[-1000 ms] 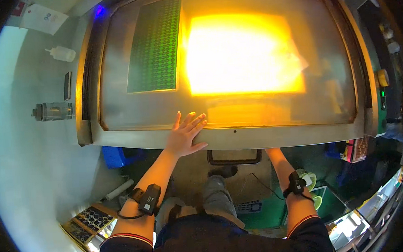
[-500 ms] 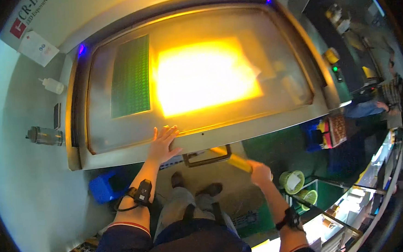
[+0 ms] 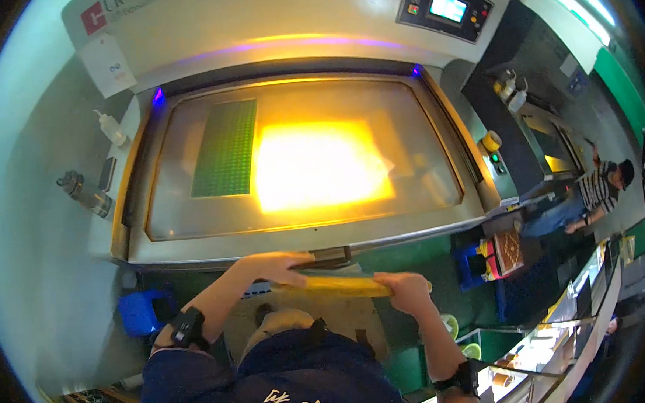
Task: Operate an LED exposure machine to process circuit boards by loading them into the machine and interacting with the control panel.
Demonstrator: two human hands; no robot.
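Both hands' fingers (image 3: 409, 285) curl closed around a yellow roller (image 3: 340, 284).

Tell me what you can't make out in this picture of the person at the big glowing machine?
Head view:
- The yellow roll: both ends covered by the left hand and right hand.
- The glass bed: its centre is washed out by yellow glare, beside the green panel.
- The control screen: too small to read.
- The blue bin: contents hidden under the machine's edge.
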